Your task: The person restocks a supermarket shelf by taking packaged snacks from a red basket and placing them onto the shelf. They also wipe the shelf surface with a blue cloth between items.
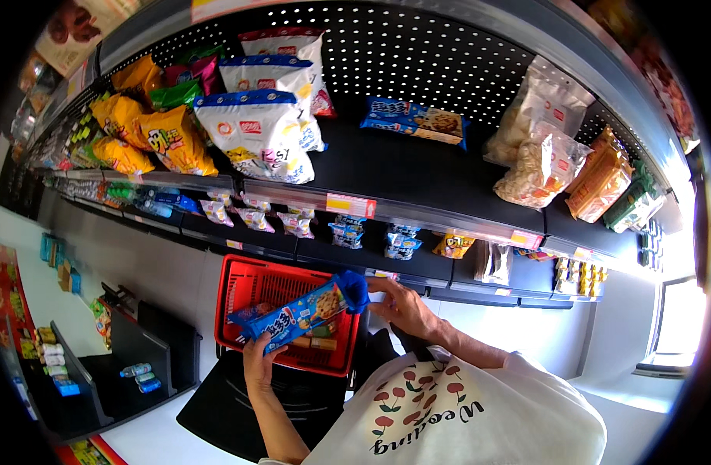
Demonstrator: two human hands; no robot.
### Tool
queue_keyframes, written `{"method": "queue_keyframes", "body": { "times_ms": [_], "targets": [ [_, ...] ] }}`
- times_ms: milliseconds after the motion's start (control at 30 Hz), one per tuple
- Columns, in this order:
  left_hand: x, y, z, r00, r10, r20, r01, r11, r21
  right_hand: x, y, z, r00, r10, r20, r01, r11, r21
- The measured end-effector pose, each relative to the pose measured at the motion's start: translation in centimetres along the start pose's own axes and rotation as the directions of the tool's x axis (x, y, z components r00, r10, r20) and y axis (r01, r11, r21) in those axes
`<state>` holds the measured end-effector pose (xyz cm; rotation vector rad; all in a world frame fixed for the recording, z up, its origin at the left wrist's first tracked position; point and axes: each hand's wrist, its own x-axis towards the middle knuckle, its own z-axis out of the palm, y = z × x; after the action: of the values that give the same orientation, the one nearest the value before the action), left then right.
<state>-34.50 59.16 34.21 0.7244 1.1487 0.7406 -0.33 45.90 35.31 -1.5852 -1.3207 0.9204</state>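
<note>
A blue cookie packet (313,314) is tilted above a red shopping basket (230,271), its upper right end dark blue and crumpled. My left hand (260,358) is closed around the packet's lower left end. At the crumpled end, the fingers of my right hand (402,308) bend in against the packet's edge, partly hidden. Under the packet, inside the basket, lie another blue package (251,314) and a yellowish-brown item (320,342), both partly covered.
A black shelf (417,178) in front bears one blue cookie packet (416,122), white chip bags (255,139), yellow snack bags (177,139) and clear bags (541,167). Small packs line the shelf below. At left stands a dark low rack (150,341) with bottles.
</note>
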Motion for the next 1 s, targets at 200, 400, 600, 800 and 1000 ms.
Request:
{"method": "queue_keyframes", "body": {
  "times_ms": [200, 400, 600, 800, 1000],
  "targets": [
    [0.6, 4.1, 8.3, 0.982, 0.064, 0.177, -0.06, 0.998, -0.028, 0.7, -4.1, -5.0, 0.992, 0.104, -0.074, -0.086, 0.973, 0.216],
    [3.8, 7.2, 15.8, 0.909, 0.114, 0.402, -0.135, 0.991, 0.023, 0.5, -4.9, -9.2, 0.958, 0.151, -0.245, -0.046, 0.921, 0.386],
    [6.3, 10.4, 26.9, 0.859, 0.373, 0.351, -0.421, 0.904, 0.07, 3.0, -4.3, -14.4, 0.855, 0.105, -0.508, 0.128, 0.907, 0.402],
    [11.4, 11.5, 33.4, 0.8, 0.413, 0.436, -0.506, 0.854, 0.121, 7.2, -2.8, -18.5, 0.715, 0.089, -0.693, 0.161, 0.944, 0.287],
    [17.4, 12.6, 38.0, 0.811, 0.44, 0.386, -0.553, 0.792, 0.259, 11.2, -1.4, -21.6, 0.668, 0.027, -0.744, 0.186, 0.962, 0.201]
  ]
}}
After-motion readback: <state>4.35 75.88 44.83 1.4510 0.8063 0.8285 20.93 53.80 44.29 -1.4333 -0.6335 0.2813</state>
